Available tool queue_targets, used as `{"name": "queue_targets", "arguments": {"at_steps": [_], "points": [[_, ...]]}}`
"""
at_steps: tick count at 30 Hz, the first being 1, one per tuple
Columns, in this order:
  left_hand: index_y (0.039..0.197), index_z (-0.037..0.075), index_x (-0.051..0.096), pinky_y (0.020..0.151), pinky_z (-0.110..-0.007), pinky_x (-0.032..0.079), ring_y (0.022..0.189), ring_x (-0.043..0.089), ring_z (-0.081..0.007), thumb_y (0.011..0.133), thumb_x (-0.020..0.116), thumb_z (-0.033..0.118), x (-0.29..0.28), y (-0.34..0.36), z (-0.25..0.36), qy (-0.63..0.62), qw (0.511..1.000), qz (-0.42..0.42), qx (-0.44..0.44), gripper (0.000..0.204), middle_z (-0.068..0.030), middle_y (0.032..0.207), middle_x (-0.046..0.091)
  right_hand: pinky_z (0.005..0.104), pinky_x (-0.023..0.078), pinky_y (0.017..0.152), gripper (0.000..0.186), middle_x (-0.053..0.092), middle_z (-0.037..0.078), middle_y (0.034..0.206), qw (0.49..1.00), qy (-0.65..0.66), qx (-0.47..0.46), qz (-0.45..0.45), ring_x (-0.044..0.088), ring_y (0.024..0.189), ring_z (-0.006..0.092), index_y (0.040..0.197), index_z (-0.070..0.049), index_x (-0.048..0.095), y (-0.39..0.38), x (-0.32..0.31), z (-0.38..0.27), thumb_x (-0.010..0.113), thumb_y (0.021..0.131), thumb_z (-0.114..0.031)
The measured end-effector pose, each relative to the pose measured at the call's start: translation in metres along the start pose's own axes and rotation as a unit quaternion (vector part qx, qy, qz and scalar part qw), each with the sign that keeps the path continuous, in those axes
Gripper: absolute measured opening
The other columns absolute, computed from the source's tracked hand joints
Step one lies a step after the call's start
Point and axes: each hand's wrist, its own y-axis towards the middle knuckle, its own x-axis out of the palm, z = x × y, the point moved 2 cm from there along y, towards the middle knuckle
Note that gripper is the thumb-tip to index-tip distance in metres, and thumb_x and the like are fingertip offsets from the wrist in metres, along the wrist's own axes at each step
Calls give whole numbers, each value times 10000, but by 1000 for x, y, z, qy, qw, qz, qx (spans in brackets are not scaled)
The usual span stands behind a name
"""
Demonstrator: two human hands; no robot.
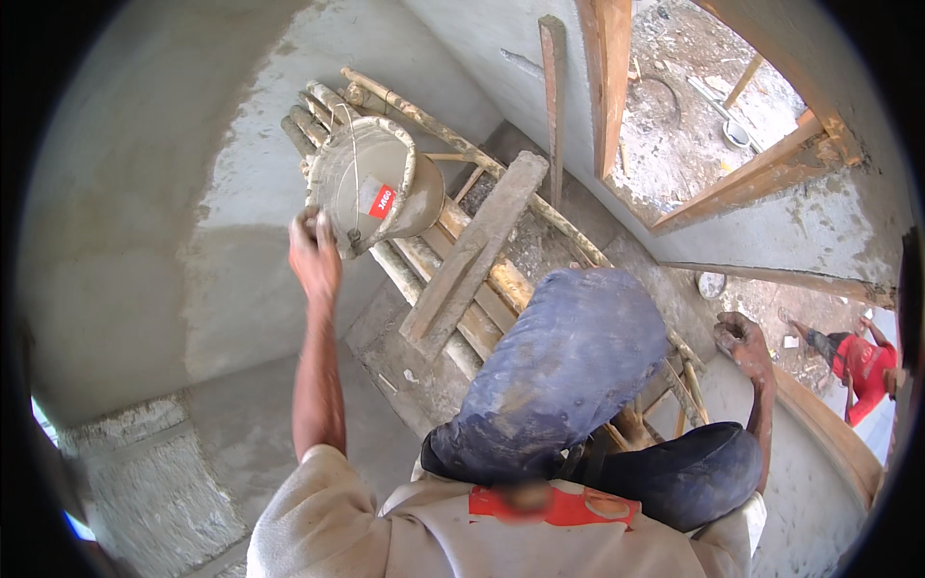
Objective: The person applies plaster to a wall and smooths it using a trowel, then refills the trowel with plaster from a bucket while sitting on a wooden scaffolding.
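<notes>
My left hand (315, 241) has its fingers curled at the lower-left rim of a cement-stained bucket (419, 188) with a wire handle and a red label, which rests on a scaffold of bamboo and timber poles (506, 289). A rough short plank (477, 246) lies across the scaffold, below and right of the bucket. My bent leg (559, 356) in grimy blue trousers is over the scaffold. My right hand (742, 342) is out to the right beside the wall, fingers curled; whether anything is in them I cannot make out.
Plastered walls (135, 241) surround the scaffold above a concrete floor (381, 376). An upright timber (551, 106) stands by a wood-framed window opening (607, 87). At the right, another opening shows a person (858, 371) in red outside on littered ground.
</notes>
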Motion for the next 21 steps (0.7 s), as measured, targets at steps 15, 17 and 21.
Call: {"name": "queue_targets", "arguments": {"at_steps": [15,17,21], "points": [[1212,11,731,619,-341,544,704,694,-176,931,618,94,-40,102,-25,165,973,-39,155,314,-120,869,759,406,546,959,430,734,173,1167,993,-41,-59,90,707,1063,280,1288,3,660,-61,7,60,722,907,-185],[1238,28,735,614,-313,495,737,623,-115,947,617,107,-50,103,22,-35,997,-57,43,324,-38,889,743,434,542,918,430,718,176,1109,988,-94,-56,107,687,1035,296,1228,-19,693,-67,16,99,733,869,-252],[1424,-7,608,762,-346,581,921,666,-180,1029,550,41,-121,100,115,-157,973,-83,145,402,-139,1186,704,477,534,836,455,709,192,1035,994,-48,-55,77,682,969,328,1097,-25,697,-76,44,73,741,844,-401]]}}
